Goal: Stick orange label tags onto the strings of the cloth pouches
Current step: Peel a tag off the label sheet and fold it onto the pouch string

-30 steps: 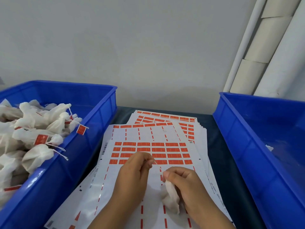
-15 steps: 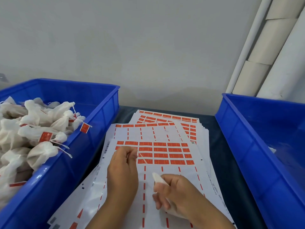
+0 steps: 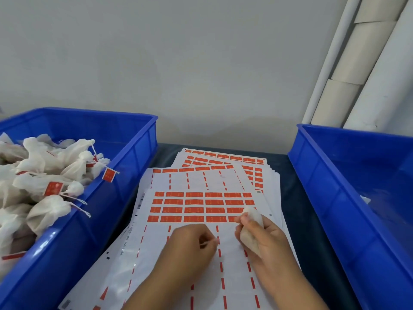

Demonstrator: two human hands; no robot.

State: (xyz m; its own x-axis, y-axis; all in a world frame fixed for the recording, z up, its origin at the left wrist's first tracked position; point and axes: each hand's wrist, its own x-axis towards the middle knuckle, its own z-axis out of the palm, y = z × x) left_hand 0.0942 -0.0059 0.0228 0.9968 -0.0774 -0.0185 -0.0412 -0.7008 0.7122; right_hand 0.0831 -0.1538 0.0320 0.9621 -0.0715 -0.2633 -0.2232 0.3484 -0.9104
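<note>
— Where are you in the job?

— Between a pouch and its tag, I'd say. My right hand (image 3: 266,238) is curled round one cloth pouch (image 3: 251,229), near me over the top label sheet (image 3: 201,265). My left hand (image 3: 190,245) lies just beside it, fingertips pinched together at something thin, most likely the pouch's string, though I can't make it out.

— Next move?

— Peel one orange label (image 3: 193,219) from the nearest full row, just beyond my hands, and fold it round the string. That calls for a free pinch and a taut string, so the sticky faces meet squarely.

— Anything you can't see?

— Whether my left fingers already hold a label; too small to tell. Most of the pouch is buried in my palm.

— And further off?

— To the left, the blue bin (image 3: 125,198) holds a heap of pouches (image 3: 44,175), several tagged, and its near end is cut off. The right bin (image 3: 335,186) is cut off too; only a white scrap (image 3: 365,199) shows inside. More sheets (image 3: 223,157) are fanned out at the far end.
</note>
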